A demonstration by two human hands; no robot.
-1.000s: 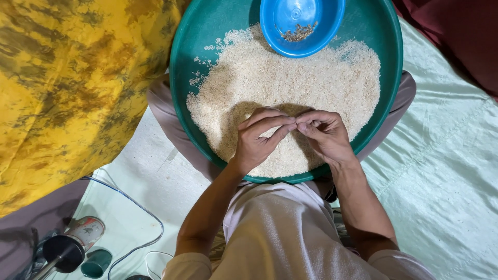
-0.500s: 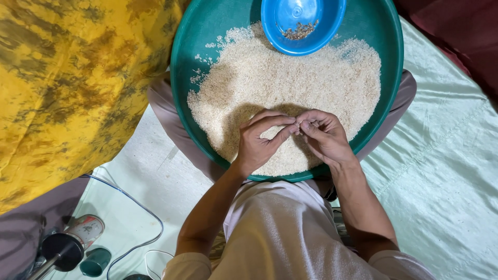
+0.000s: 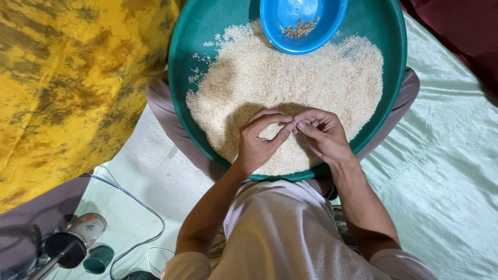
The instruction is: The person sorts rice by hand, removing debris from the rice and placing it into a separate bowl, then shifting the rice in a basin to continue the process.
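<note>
A large round teal basin (image 3: 193, 46) rests on my lap, filled with white rice (image 3: 290, 78). A small blue bowl (image 3: 302, 23) sits on the rice at the far rim and holds a little heap of brownish bits. My left hand (image 3: 258, 142) and my right hand (image 3: 322, 136) hover over the near part of the rice, fingertips meeting in the middle. Both pinch thumb against forefinger; whatever lies between them is too small to see.
A yellow mottled cloth (image 3: 67, 88) lies to the left. A pale green sheet (image 3: 446, 171) covers the surface on the right. At the lower left are a small can (image 3: 88, 229), a dark round-topped object (image 3: 65, 250), a teal cup (image 3: 98, 259) and a thin cable (image 3: 145, 212).
The hands stay over the same near patch of rice. Their fingertips have shifted slightly as they pick together.
</note>
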